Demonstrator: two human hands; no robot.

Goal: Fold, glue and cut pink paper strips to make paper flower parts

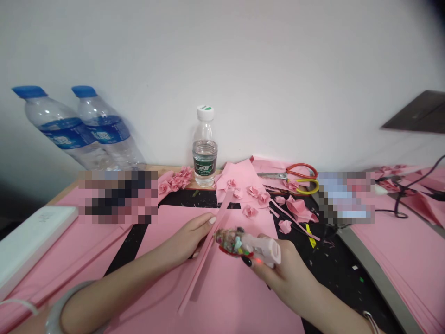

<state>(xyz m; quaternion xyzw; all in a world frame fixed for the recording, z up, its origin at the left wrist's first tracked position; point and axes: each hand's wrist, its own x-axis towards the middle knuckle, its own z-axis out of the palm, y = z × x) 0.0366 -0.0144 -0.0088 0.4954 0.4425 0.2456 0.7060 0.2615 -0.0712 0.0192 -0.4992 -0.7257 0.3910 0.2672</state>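
My left hand [194, 234] is closed on a long, narrow folded strip of pink paper [200, 269], which slants from the lower middle up toward the back. In my right hand [290, 264] is a pale pink hot glue gun [259, 246], its front covered in colourful lumps and a small red light glowing on it. The glue gun's nozzle end points at the strip, close to my left fingers; whether it touches cannot be made out. Beneath both hands lies a large pink paper sheet [250, 297]. Small pink paper flowers [249, 211] sit just beyond.
Scissors [302, 178] with red and yellow handles lie at the back. A small water bottle [205, 153] stands by the wall, and two large bottles [104, 130] lean at left. A white box-like device [38, 241] rests on pink paper. Stacked pink sheets [403, 260] and a black cable [399, 199] are at right.
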